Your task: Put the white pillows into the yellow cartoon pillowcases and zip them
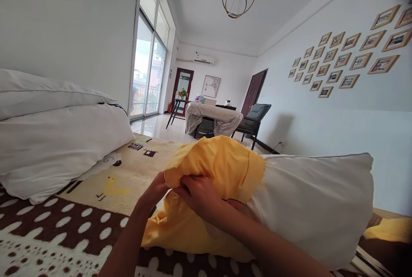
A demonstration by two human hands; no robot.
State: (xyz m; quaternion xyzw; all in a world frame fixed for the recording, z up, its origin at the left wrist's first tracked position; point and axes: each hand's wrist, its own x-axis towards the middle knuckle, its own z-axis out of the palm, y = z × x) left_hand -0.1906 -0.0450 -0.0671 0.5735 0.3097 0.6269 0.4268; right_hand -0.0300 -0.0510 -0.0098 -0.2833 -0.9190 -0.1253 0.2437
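A yellow pillowcase (pixel 222 161) covers the left end of a white pillow (pixel 315 204), whose right part is bare. My left hand (pixel 157 192) is closed on the pillowcase's left edge, its fingertips hidden by the cloth. Close beside it, my right hand (pixel 198 193) pinches a bunched fold of the same cloth. Some of the pillowcase hangs below my hands, and my right forearm crosses in front of the pillow.
Two stacked white pillows (pixel 61 139) lie at left on a patterned blanket (pixel 86 225). Yellow cloth (pixel 391 229) shows at the right edge. Farther off stand a covered table (pixel 214 111) and a black chair (pixel 255 120).
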